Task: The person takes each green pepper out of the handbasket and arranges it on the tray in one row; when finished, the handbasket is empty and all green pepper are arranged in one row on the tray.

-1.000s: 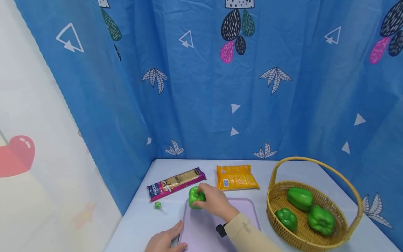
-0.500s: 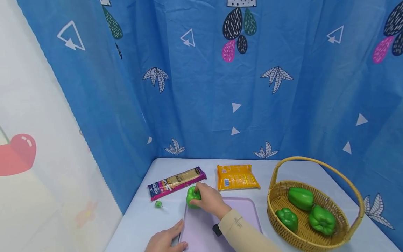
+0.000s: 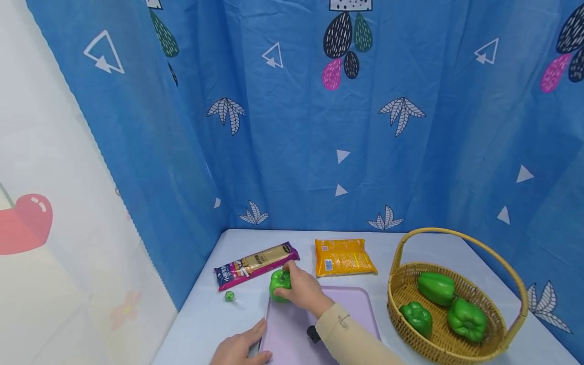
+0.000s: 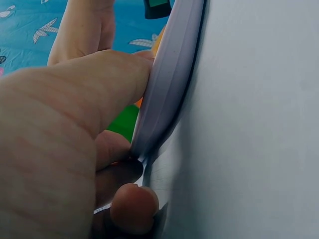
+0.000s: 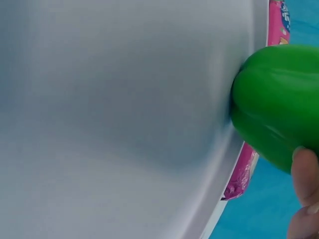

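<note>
A green bell pepper [image 3: 279,285] stands at the far left corner of the lilac tray [image 3: 292,337]. My right hand [image 3: 306,291] holds it from the right, thumb on the near side and forefinger raised near its top. In the right wrist view the pepper [image 5: 284,104] is low against the tray's inner edge, a fingertip touching its side. My left hand [image 3: 239,347] grips the tray's left rim. The left wrist view shows its thumb [image 4: 119,74] over the rim [image 4: 172,74] and the other fingers bent at the outer side.
A wicker basket [image 3: 397,319] with a tall handle stands at the right, holding 3 green bell peppers. Behind the tray lie a purple noodle packet [image 3: 255,264] and an orange bag [image 3: 344,257]. A small green piece [image 3: 229,296] lies left of the tray. A blue curtain [image 3: 296,152] hangs behind.
The right hand and the pepper have shifted slightly left, then stayed in place. The right forefinger has lifted a little, baring more of the pepper's top. The left hand has not moved.
</note>
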`<state>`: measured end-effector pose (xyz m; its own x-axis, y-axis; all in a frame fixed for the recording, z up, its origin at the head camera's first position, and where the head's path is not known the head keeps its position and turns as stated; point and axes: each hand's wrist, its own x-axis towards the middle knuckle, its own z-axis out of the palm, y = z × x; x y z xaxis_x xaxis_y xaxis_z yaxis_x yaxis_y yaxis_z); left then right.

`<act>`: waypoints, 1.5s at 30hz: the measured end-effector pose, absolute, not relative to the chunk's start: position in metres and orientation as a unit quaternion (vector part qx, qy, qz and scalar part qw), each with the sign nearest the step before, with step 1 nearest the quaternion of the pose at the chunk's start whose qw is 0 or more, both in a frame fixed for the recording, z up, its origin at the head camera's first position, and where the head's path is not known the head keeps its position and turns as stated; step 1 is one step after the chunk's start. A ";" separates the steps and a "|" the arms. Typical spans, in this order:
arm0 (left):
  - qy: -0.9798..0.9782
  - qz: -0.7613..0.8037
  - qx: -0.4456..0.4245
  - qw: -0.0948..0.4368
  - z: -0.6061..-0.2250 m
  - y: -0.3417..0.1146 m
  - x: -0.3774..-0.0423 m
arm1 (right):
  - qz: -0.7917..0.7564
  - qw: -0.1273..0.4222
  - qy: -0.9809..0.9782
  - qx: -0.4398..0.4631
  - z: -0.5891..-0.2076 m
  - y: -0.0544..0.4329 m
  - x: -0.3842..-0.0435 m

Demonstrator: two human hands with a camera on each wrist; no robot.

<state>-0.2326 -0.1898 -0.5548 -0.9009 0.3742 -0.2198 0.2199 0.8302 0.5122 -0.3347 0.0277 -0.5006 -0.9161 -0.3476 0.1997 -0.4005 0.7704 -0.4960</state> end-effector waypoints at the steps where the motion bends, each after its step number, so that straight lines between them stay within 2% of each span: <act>1: 0.943 0.246 0.156 0.159 -0.555 -0.190 -0.233 | 0.278 0.048 -0.939 0.196 -0.500 0.028 -0.334; 12: 0.943 0.248 0.142 0.168 -0.555 -0.188 -0.234 | 0.290 0.044 -0.938 0.186 -0.491 0.037 -0.331; 16: 0.945 0.247 0.137 0.167 -0.557 -0.188 -0.234 | 0.305 0.068 -0.934 0.176 -0.474 0.060 -0.327; 21: 0.943 0.253 0.133 0.167 -0.558 -0.189 -0.235 | 0.291 0.137 -0.935 0.147 -0.440 0.117 -0.321; 28: 0.941 0.255 0.146 0.169 -0.558 -0.191 -0.236 | 0.252 0.215 -0.939 0.089 -0.412 0.234 -0.305; 31: 0.940 0.254 0.150 0.169 -0.557 -0.192 -0.237 | 0.254 0.204 -0.943 0.066 -0.410 0.273 -0.294; 35: 0.941 0.254 0.150 0.167 -0.556 -0.194 -0.237 | 0.257 0.146 -0.953 0.064 -0.421 0.303 -0.286; 40: 0.939 0.263 0.138 0.172 -0.554 -0.194 -0.237 | 0.279 0.067 -0.955 0.069 -0.447 0.320 -0.285; 45: 0.935 0.275 0.135 0.179 -0.556 -0.191 -0.235 | 0.325 0.019 -0.944 0.062 -0.475 0.331 -0.287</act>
<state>-0.2354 -0.1907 -0.5564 -0.8995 0.3511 -0.2600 0.1545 0.8122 0.5625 -0.2868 0.3305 -0.4747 -0.9917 -0.1042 0.0750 -0.1283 0.7817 -0.6104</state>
